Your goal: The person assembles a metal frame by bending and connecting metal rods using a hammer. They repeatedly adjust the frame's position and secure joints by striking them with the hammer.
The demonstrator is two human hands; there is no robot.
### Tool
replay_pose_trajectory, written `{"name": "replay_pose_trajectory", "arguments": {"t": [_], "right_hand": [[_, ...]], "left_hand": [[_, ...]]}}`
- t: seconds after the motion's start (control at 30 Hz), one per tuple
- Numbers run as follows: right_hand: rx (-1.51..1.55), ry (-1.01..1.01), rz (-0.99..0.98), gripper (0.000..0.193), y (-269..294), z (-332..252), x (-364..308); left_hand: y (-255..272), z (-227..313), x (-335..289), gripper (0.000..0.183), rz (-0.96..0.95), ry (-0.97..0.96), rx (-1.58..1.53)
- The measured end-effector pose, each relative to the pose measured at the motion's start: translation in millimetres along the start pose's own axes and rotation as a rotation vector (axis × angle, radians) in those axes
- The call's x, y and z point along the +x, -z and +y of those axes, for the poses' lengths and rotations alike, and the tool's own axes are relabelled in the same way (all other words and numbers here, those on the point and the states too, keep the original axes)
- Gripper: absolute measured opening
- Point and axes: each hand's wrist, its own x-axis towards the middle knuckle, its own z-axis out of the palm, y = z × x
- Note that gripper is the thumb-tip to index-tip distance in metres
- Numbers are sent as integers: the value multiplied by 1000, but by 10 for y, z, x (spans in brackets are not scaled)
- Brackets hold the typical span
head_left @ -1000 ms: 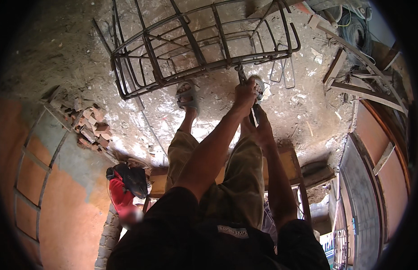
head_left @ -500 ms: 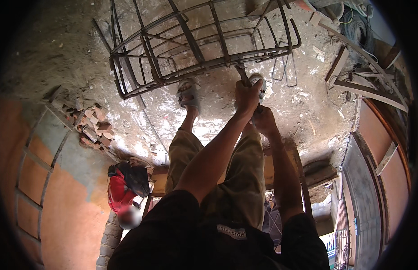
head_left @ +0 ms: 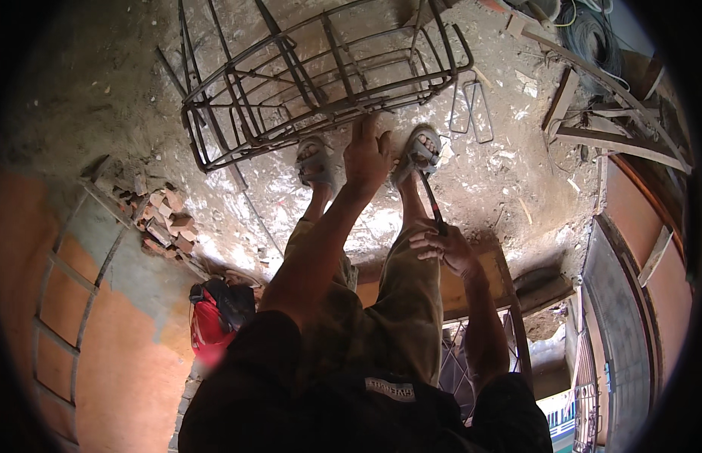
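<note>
A cage of dark steel reinforcing bars [head_left: 343, 72] lies across the floor in front of my feet. My left hand [head_left: 367, 160] reaches to its near lower bar, fingers stretched out and thumb apart; whether the fingertips touch the bar I cannot tell. My right hand [head_left: 450, 249], lower and to the right, is closed around the end of a long dark metal hand tool [head_left: 432, 198] with a reddish patch. The tool's far end points toward my right sandal [head_left: 422, 148]. Two thin bent wire stirrups [head_left: 483, 113] are at the cage's right end.
Broken bricks [head_left: 166, 219] are heaped at the left, near a ladder [head_left: 75, 279] by the orange wall. A person in red [head_left: 209, 321] is at lower left. Timber pieces [head_left: 623, 143] and a wire coil [head_left: 595, 41] are at the right.
My left hand has let go of the tool and moved left to the cage. My right hand has drawn the tool down and away from the bars. The cage appears shifted slightly left.
</note>
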Motion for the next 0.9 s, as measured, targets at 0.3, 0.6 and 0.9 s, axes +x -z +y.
{"name": "replay_pose_trajectory", "arguments": {"t": [0.3,0.6,0.9], "right_hand": [[484,176,49,43,-468,840,-267],[559,178,30,40,-333,1067,-19],[608,140,5,32,-135,1054,-64]], "left_hand": [[3,341,677,39,-368,-495,962],[-89,339,1117,46,-845,-401,1024],[-200,456,1099,49,-735,-284,1114]]}}
